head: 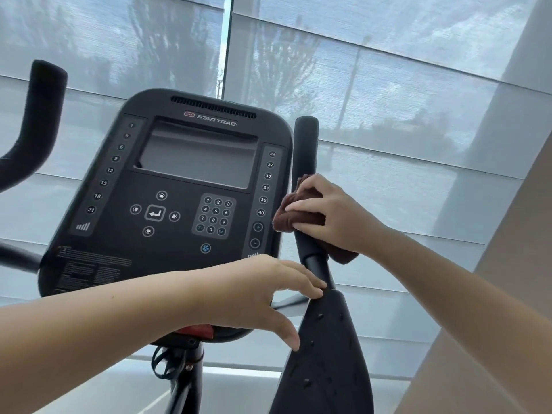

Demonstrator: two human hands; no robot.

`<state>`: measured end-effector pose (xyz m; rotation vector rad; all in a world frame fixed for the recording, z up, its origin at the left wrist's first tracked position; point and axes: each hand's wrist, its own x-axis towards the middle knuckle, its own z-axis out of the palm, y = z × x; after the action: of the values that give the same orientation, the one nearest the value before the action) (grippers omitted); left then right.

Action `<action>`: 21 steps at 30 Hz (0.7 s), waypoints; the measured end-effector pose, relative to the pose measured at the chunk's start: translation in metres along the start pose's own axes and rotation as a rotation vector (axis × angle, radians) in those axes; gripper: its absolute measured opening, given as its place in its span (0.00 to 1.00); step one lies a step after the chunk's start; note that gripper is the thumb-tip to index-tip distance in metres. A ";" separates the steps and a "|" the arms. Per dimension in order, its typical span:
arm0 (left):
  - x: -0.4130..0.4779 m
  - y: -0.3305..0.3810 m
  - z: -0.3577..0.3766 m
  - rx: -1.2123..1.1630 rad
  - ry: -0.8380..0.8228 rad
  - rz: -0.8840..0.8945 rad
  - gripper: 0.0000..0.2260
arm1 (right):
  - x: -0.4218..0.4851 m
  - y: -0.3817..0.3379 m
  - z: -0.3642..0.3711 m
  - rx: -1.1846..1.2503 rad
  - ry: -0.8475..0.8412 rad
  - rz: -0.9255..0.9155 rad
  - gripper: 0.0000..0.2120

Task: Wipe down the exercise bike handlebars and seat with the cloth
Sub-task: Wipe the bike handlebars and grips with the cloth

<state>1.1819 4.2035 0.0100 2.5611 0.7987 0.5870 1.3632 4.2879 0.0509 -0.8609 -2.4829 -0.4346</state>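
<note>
The right handlebar [306, 144] is a black upright grip beside the console. A dark brown cloth [294, 215] is wrapped around its middle, and my right hand [331, 216] is closed on the cloth and the bar. Below it the bar widens into a flat black arm pad [325, 354] with small marks. My left hand [263, 297] hovers with fingers spread, fingertips touching the pad's top end. The left handlebar [38, 121] curves up at the far left, untouched. The seat is out of view.
The black Star Trac console [179, 189], with screen and keypad, stands between the two handlebars. Its post [191, 380] runs down below, with a black cable loop. Window blinds [388, 100] fill the background and a beige wall [507, 294] rises at the right.
</note>
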 end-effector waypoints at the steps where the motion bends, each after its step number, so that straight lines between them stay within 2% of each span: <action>1: -0.001 0.000 0.000 -0.004 -0.004 -0.006 0.26 | 0.009 -0.001 0.000 -0.105 0.003 -0.026 0.11; 4: -0.003 -0.004 0.003 -0.008 -0.009 -0.024 0.27 | 0.045 -0.005 -0.002 -0.528 0.069 -0.083 0.12; 6: -0.004 -0.005 0.003 -0.039 -0.010 -0.045 0.27 | 0.053 -0.008 0.000 -0.623 0.110 -0.045 0.13; 8: -0.006 -0.005 0.004 -0.103 -0.020 -0.074 0.27 | 0.042 -0.007 0.004 -0.512 0.084 -0.025 0.12; 11: -0.007 -0.003 0.003 -0.102 -0.051 -0.094 0.27 | 0.008 -0.004 0.003 -0.091 0.005 0.029 0.11; 13: -0.009 -0.001 0.003 -0.111 -0.056 -0.109 0.27 | -0.005 -0.002 0.002 0.031 0.022 0.050 0.12; 15: -0.010 0.000 0.003 -0.142 -0.063 -0.127 0.28 | 0.000 -0.001 0.002 -0.042 0.089 0.037 0.13; 18: -0.010 0.000 0.003 -0.147 -0.081 -0.137 0.28 | 0.027 0.003 0.000 -0.304 0.225 -0.028 0.12; 21: -0.009 -0.001 0.004 -0.151 -0.076 -0.143 0.28 | 0.037 0.005 0.006 -0.285 0.379 0.047 0.13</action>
<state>1.1765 4.1978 0.0042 2.3522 0.8676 0.4831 1.3389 4.3122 0.0661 -0.8509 -2.0779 -0.8652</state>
